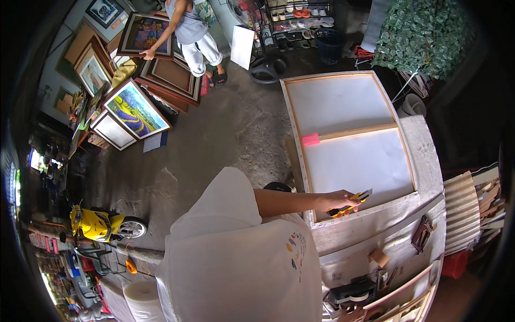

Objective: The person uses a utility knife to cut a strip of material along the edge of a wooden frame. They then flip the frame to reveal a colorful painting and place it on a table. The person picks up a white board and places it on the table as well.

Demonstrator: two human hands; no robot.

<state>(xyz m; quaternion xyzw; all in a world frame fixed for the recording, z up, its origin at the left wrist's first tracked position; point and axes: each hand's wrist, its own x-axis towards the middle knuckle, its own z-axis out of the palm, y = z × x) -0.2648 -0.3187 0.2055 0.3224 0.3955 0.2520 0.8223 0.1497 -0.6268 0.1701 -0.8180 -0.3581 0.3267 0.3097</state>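
Note:
My left hand [339,203] reaches out to the right, fingers wrapped round a yellow and black utility knife [347,206]. Its blade is out and points up and right, over the near end of a large stretched canvas [354,161]. The canvas lies back side up on a worktable [424,161], showing its wooden stretcher frame and a crossbar [358,132]. Something pink [310,139] sits at the crossbar's left end. At the bottom edge, beside a black tape dispenser [351,292], is a dark, finger-like shape that may be my right hand; its fingers are hard to make out.
A wooden block [379,258] and a dark red-brown tool [421,234] lie on the table. Framed pictures [138,110] lean at the left, where another person [196,32] holds one. A fan base [268,68], a yellow motorbike [96,222] and a plastic roll [144,300] stand around.

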